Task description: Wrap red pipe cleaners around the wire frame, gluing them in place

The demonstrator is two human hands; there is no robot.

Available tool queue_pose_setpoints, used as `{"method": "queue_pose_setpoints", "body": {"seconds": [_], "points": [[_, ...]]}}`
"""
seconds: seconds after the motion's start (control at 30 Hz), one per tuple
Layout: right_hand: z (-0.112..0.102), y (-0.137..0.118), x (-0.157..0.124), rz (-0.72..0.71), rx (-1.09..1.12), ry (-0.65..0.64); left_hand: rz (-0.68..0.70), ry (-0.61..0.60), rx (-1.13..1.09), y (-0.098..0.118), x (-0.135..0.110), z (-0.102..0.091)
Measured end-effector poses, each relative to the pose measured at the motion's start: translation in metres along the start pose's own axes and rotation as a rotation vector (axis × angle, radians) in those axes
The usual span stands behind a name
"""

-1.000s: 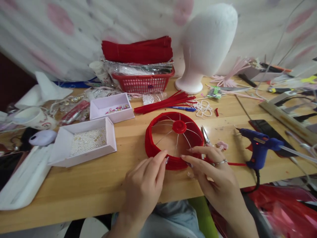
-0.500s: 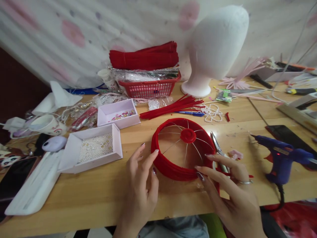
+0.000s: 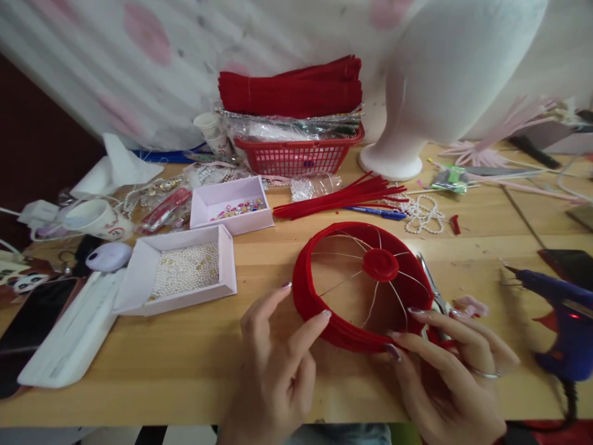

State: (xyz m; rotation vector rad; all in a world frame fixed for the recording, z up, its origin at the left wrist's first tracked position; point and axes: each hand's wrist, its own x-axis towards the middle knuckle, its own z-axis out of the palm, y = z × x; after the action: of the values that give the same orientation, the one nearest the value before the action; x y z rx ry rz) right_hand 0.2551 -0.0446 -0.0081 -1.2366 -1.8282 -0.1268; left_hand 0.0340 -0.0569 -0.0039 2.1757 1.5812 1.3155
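Wooden surface (image 3: 185, 383) in use as a workplace, with a patterned curtain (image 3: 287, 31) behind it. Item under work: a red hoop (image 3: 343, 334), fuzzy in texture, located at the near middle of the surface, with thin pale wires (image 3: 340, 254) running between its wall and a red disc (image 3: 380, 264).

Right hand (image 3: 449, 371): thumb and forefinger closed on the near right edge of the hoop, pinching it; a ring is worn on one finger. Left hand (image 3: 278, 364): open, fingers spread, one fingertip against the near left edge, another just beside the outer wall, nothing gripped.

Scissors (image 3: 433, 284) lie immediately right of the hoop, partly hidden by the right hand. Further right, a blue glue gun (image 3: 565, 318) shows a lit red light. Beyond the hoop: a bundle of red strips (image 3: 343, 198), a blue pen (image 3: 377, 213) and a string of white beads (image 3: 424, 216).

To the left, a white box (image 3: 178, 304) contains small pearls; the lavender box (image 3: 252, 225) behind it contains coloured gems. At the rear stand a loaded red basket (image 3: 296, 157) and a white head form (image 3: 445, 80), the latter cut off by the frame.
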Motion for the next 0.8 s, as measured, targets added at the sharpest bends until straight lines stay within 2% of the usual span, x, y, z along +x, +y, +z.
{"method": "queue_pose_setpoints", "body": {"seconds": [0.1,0.2,0.53,0.73,0.8], "points": [[0.0004,0.0006,-0.0016,0.031,0.030,-0.007,0.025,0.081,-0.108,-0.0040,0.0005,0.0003],[0.0005,0.0014,-0.0031,0.057,0.055,-0.012,-0.034,0.073,-0.232,-0.0054,-0.0004,0.0037],[0.0033,0.0032,0.0000,0.085,0.104,-0.021,0.003,0.007,-0.107,-0.0002,0.0034,0.0034],[0.0023,0.0034,-0.0017,0.090,0.123,-0.020,-0.114,0.026,-0.254,0.0027,-0.0006,0.0065],[0.0032,0.0036,-0.0015,0.094,0.133,-0.003,-0.120,-0.012,-0.268,0.0025,-0.0013,0.0060]]}}
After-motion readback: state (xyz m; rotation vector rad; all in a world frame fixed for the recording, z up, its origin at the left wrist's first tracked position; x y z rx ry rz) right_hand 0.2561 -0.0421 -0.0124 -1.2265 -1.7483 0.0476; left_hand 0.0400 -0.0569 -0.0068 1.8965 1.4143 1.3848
